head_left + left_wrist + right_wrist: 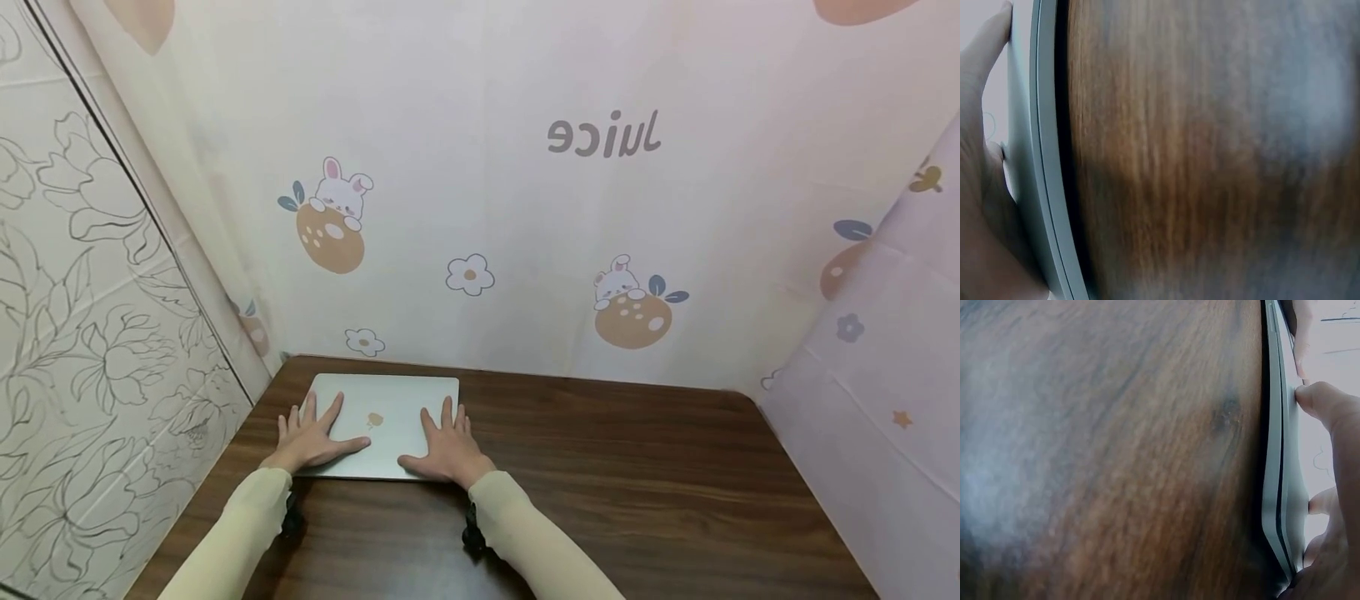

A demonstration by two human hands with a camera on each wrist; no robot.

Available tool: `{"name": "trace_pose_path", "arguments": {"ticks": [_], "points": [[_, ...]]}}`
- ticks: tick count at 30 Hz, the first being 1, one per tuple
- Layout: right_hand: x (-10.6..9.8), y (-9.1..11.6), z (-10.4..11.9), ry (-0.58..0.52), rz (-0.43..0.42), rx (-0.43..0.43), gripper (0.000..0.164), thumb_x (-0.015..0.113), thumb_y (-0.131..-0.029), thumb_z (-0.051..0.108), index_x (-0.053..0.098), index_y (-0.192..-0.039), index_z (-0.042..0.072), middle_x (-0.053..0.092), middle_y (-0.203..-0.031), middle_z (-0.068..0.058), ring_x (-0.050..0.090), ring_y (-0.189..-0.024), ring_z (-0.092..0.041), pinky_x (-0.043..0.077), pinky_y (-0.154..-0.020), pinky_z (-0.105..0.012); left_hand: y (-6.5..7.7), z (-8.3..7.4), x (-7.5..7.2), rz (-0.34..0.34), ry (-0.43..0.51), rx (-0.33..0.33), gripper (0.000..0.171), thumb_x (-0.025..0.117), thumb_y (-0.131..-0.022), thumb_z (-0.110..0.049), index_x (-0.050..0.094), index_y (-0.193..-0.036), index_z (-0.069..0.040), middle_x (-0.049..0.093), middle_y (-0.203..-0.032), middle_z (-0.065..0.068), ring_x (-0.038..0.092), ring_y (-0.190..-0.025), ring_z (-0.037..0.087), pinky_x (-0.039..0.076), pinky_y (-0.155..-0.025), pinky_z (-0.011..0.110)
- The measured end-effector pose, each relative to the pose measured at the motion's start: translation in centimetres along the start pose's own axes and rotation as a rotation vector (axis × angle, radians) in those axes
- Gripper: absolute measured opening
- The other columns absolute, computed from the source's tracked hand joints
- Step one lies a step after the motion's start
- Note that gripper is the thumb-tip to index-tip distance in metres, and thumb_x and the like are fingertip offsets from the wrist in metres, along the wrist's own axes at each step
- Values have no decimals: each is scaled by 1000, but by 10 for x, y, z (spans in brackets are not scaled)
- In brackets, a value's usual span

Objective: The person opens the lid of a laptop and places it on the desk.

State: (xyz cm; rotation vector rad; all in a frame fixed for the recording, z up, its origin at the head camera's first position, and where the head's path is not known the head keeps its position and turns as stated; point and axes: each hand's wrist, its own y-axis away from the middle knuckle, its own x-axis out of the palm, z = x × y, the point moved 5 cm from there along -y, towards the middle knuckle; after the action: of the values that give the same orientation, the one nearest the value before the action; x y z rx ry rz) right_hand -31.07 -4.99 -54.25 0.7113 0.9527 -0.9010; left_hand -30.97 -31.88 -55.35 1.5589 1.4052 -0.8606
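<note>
A closed silver laptop (386, 392) with a gold apple logo on its lid lies at the back left of the table. Spread over the lid's left side is my left hand (311, 442), its thumb pointing inward. My right hand (450, 450) rests on the right side with straight, parted fingers. In the left wrist view the laptop's edge (1047, 162) stands beside the left hand (985, 181). The right wrist view shows the right hand (1335, 444) with fingertips on the lid and the laptop's thin side (1275, 456) along the wood.
The dark wooden table (615, 483) extends right and toward me. Behind it hangs a pale curtain (510, 192) with rabbit and fruit prints. A flower-patterned panel (97, 333) borders the left side, and another curtain (885, 367) borders the right.
</note>
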Motion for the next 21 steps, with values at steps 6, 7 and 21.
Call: {"name": "trace_pose_path", "arguments": {"ticks": [6,7,21], "points": [[-3,5,-3,-3,1,5,100,56,-89,76,29,-164,17,5,-170,-28,5,-156,-53,19,-127,-57,-3,1,6,-12,-6,0,123,60,-76,-88,17,-166,-16,-14,-166,36,-10,-144,72,-19,-109,80],[-3,6,-3,-6,1,7,100,56,-89,76,29,-164,16,5,-170,-28,5,-156,-53,19,-127,-57,-3,2,7,-18,-6,3,124,60,-76,-89,18,-166,-15,-14,-166,36,-10,-144,72,-19,-109,80],[-6,11,-4,-35,3,16,99,60,-88,72,30,-163,14,5,-170,-29,3,-156,-54,21,-126,-57,1,-7,10,-10,-6,2,123,60,-76,-88,19,-165,-14,-14,-166,37,-10,-143,73,-19,-109,80]]}}
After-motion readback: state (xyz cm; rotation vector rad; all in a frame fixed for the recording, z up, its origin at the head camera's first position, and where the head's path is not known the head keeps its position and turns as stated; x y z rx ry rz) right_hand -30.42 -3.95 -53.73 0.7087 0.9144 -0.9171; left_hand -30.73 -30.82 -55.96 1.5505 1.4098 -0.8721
